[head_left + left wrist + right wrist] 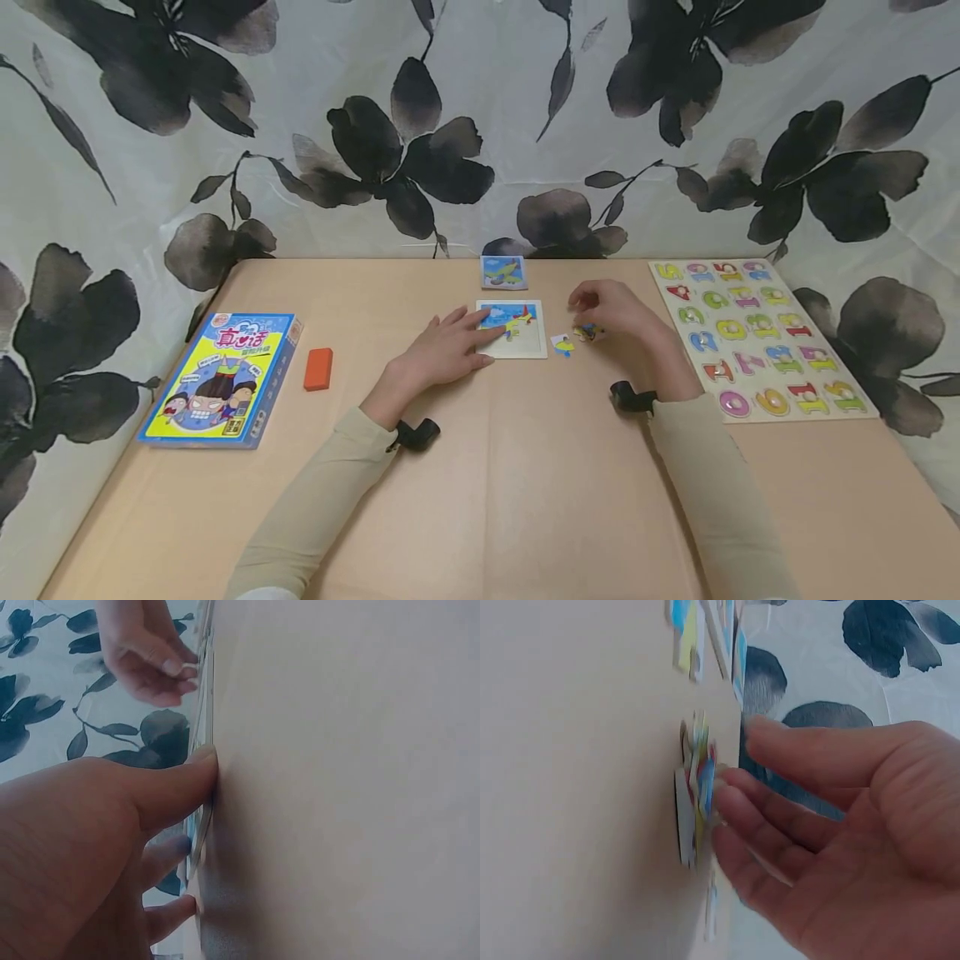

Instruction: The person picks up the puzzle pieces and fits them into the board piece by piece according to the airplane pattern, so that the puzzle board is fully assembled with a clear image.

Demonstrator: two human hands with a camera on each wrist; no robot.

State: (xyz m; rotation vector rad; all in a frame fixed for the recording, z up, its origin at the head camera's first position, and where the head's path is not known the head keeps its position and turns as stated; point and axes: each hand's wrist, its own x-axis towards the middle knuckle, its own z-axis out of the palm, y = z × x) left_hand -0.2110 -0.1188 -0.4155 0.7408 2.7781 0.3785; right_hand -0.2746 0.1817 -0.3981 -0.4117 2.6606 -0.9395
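My left hand (450, 348) lies over a small white-framed jigsaw board (532, 343) with a blue, red and yellow picture partly filled in. In the left wrist view, the left thumb (176, 787) touches the board's near edge, and the other fingers are spread over it. Just right of the board, my right hand (611, 307) hovers at a small pile of colourful jigsaw pieces (587, 332). The right wrist view shows the bent fingertips (731, 799) at the pile (697, 799), thumb apart and nothing held. Between board and pile lies a loose blue-and-yellow piece (562, 345).
Behind the board is a small picture card (503, 272) with a yellow airplane. To the left stand an orange block (318, 369) and a blue-and-yellow box (217, 379). A large sheet of colourful figures (757, 337) lies at the right, close to the right forearm.
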